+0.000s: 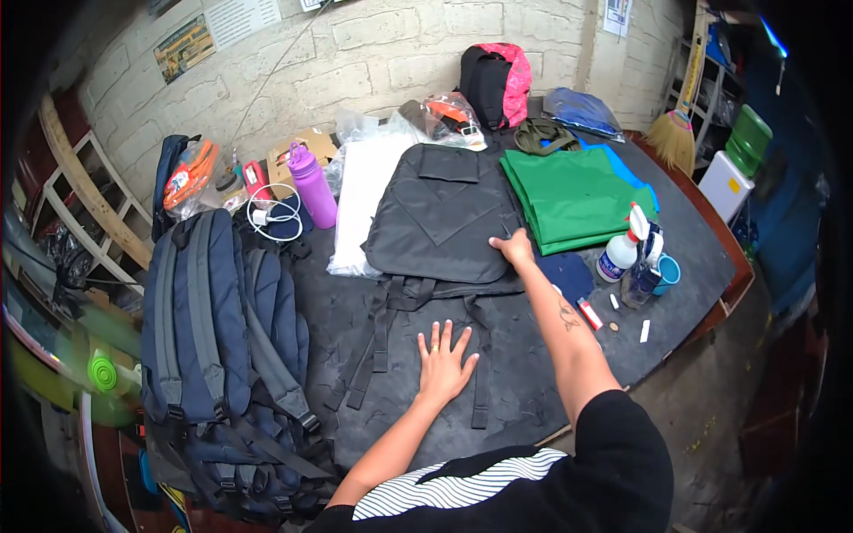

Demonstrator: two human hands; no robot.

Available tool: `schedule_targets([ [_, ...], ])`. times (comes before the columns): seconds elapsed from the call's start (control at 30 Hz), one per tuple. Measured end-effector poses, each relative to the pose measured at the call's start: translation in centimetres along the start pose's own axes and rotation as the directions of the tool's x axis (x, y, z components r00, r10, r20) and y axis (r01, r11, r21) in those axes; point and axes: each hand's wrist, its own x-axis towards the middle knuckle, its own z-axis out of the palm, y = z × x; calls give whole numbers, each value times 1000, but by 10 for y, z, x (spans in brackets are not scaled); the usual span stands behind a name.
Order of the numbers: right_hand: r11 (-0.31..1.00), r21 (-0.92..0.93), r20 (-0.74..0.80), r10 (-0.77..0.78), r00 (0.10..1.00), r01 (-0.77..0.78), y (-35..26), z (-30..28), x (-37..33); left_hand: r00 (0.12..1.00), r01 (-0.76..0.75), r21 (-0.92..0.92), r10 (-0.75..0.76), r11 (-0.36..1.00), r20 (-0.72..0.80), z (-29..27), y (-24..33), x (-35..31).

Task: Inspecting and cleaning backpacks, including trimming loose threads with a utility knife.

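The black backpack [442, 220] is smooth, mostly matt cloth.

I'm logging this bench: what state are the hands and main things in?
Black bag: lying flat
Left hand: open, palm down on table
Right hand: at the bag's right edge
Green cloth: folded
Purple bottle: upright
Spray bottle: upright
Navy backpacks: heaped together

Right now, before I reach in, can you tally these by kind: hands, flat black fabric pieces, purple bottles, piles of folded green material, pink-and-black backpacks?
Hands: 2 (left hand, right hand)
Flat black fabric piece: 1
Purple bottle: 1
Folded green pile: 1
Pink-and-black backpack: 1
Total: 6
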Motion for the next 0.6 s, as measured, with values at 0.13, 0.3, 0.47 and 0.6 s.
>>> schedule_targets([
  [0.13, 926, 375, 360, -102, 927, -43, -53, -1, -35, 987, 0, -190, -31, 982, -160, -6, -4, -2],
  [0.3, 770, 621, 306, -412, 858, 147, -54, -69, -124, 731, -408, -167, 212, 898, -648, -70, 11, -38],
  [0.47, 903, 429, 668, -299, 682, -24, 27, -138, -220, 813, -283, -422, -18, 861, -581, -169, 23, -22],
  [0.6, 951, 71, 786, -240, 570, 302, 47, -176, -230, 891, -101, -402, -96, 910, -443, -132, -18, 35],
])
